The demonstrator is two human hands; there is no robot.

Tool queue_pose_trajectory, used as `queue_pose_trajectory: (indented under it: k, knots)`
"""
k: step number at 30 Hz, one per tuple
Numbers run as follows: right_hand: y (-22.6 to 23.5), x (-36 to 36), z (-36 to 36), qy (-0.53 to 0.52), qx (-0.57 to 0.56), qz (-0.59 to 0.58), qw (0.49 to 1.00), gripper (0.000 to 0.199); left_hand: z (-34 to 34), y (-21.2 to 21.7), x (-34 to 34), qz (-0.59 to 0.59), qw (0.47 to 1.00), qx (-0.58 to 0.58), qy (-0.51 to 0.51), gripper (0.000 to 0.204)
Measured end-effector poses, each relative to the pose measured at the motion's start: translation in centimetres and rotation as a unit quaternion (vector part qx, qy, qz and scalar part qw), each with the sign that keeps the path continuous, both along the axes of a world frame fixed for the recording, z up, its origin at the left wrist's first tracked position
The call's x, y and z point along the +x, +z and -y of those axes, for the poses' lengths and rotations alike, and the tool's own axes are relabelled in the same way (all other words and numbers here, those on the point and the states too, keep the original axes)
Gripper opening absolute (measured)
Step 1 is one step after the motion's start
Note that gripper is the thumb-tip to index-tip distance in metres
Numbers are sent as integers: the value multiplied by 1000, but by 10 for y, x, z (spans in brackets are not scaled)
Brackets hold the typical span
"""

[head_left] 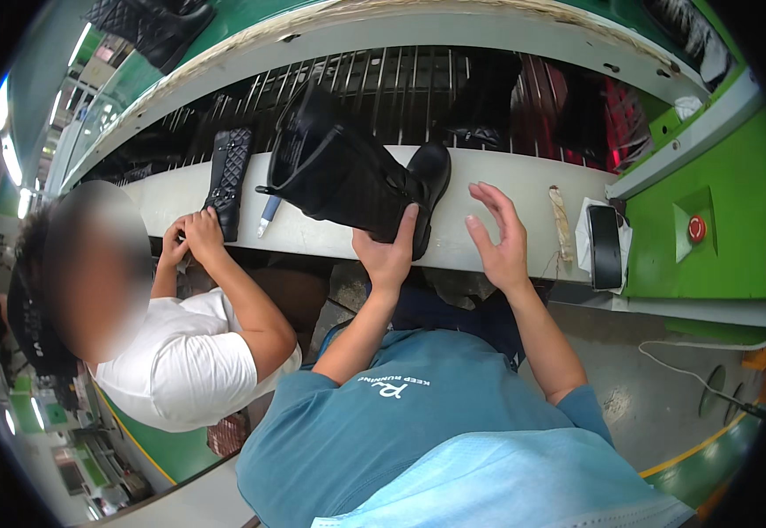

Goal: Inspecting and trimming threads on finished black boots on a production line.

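Observation:
A tall black boot (348,172) lies on its side on the pale work ledge (506,180), its toe pointing right. My left hand (389,251) grips the boot near the sole and heel, thumb up against the leather. My right hand (499,236) hovers open just right of the boot's toe, fingers spread, touching nothing.
A co-worker in a white shirt sits at my left, both hands (189,236) on a quilted black boot (229,180). A pale tool (268,215) lies beside it. A black object on white paper (605,246) and a red button (697,229) on a green housing are at right. More boots sit on the rack behind.

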State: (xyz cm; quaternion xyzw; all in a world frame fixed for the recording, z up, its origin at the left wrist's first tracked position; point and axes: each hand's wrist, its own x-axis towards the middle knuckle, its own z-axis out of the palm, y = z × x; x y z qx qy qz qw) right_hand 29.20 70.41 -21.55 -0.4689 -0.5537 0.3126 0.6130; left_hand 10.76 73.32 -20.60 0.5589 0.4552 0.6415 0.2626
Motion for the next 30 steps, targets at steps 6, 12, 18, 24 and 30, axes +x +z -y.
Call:
queue_pose_trajectory:
  k: [6, 12, 18, 24, 30]
  knots:
    - [-33, 4, -3, -16, -14, 143, 989, 32, -11, -6, -18, 104, 994, -36, 20, 39]
    - [-32, 2, 0, -12, -11, 170, 985, 22, -12, 45, -45, 82, 992, 58, 78, 42]
    - [-35, -2, -2, -18, 43, 218, 975, 20, -97, 167, -67, 175, 918, 340, 104, 37]
    - [-32, -2, 0, -23, 43, 210, 976, 17, -191, 277, -83, 31, 918, 377, 118, 32]
    - [-31, -4, -4, -41, 44, 230, 971, 15, -297, 334, -107, -88, 945, 289, 128, 49]
